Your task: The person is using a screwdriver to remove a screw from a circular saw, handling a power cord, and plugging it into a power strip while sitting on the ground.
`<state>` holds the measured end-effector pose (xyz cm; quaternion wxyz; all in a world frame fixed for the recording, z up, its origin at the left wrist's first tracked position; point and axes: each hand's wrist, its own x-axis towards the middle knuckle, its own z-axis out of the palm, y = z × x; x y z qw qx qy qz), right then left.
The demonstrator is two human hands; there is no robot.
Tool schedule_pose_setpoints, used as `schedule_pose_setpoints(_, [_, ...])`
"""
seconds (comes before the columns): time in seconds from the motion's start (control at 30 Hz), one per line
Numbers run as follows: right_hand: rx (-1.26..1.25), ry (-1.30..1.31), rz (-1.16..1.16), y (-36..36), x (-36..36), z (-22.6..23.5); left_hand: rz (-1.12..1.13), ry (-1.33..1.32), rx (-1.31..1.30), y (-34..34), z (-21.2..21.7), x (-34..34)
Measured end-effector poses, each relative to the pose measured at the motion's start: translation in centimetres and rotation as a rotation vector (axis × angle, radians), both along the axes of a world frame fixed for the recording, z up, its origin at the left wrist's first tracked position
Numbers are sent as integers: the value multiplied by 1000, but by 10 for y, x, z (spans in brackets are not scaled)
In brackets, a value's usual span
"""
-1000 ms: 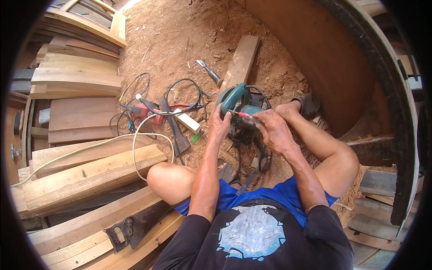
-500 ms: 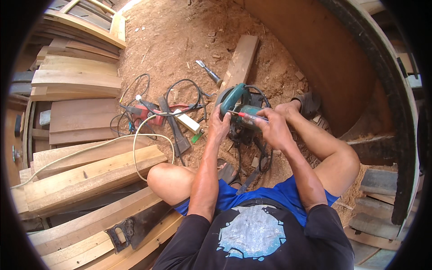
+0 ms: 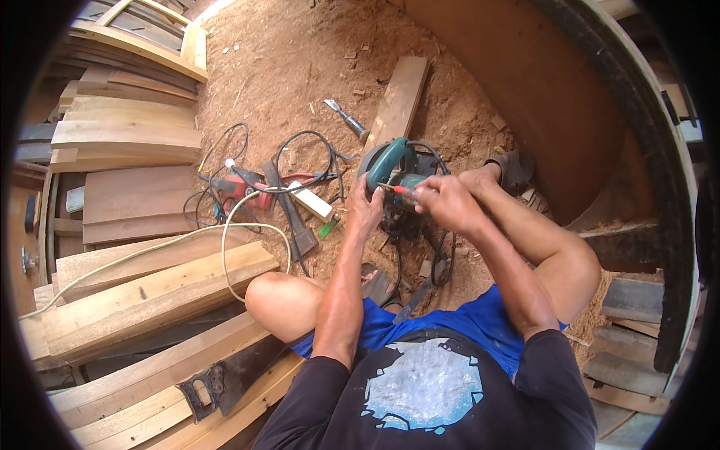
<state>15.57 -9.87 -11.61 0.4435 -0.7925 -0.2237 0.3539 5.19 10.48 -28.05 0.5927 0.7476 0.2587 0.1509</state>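
Observation:
A green and black circular saw [image 3: 388, 159] stands between my feet at the near end of a plank. My left hand [image 3: 365, 205] is closed around the rear of its green handle, thumb toward the screwdriver tip. In my right hand [image 3: 448, 201] is a screwdriver [image 3: 402, 190] with a clear and red handle, my fingers wrapped around its butt. It lies nearly level, pointing left, its tip against or very near the side of the saw handle. The screw itself is too small to make out. The saw's lower parts are partly hidden by my hands and the cord.
Left of the saw lie a red power tool [image 3: 255, 196], looped cables, a dark flat bar [image 3: 292, 217] and a chisel [image 3: 345, 118]. Boards [image 3: 157, 300] are stacked on the left, with a handsaw [image 3: 217, 386] on them. A large curved wooden wall [image 3: 555, 97] rises at right.
My right hand has rolled over on the screwdriver, its knuckles now on top and the fingers wrapped further around the handle. The left hand and the saw have stayed nearly still.

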Motion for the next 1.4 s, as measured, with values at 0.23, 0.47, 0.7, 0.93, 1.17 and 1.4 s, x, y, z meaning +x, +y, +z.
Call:
schedule_pose_setpoints(0.23, [69, -844, 395, -3, -9, 10, 52, 28, 54, 3, 4, -3])
schedule_pose_setpoints(0.47, [28, 269, -29, 15, 12, 9, 65, 29, 322, 2, 6, -5])
schedule_pose_setpoints(0.7, [263, -107, 62, 1, 14, -10, 56, 101, 121, -3, 27, -3])
schedule_pose_setpoints(0.93, [-2, -897, 514, -6, 25, -16, 38, 117, 214, -7, 34, -1])
schedule_pose_setpoints(1.17, [-48, 444, 31, -5, 33, -12, 61, 35, 100, -6, 20, 1])
schedule_pose_setpoints(1.4, [-92, -798, 570, -5, 12, 11, 42, 37, 139, 1, 10, -2])
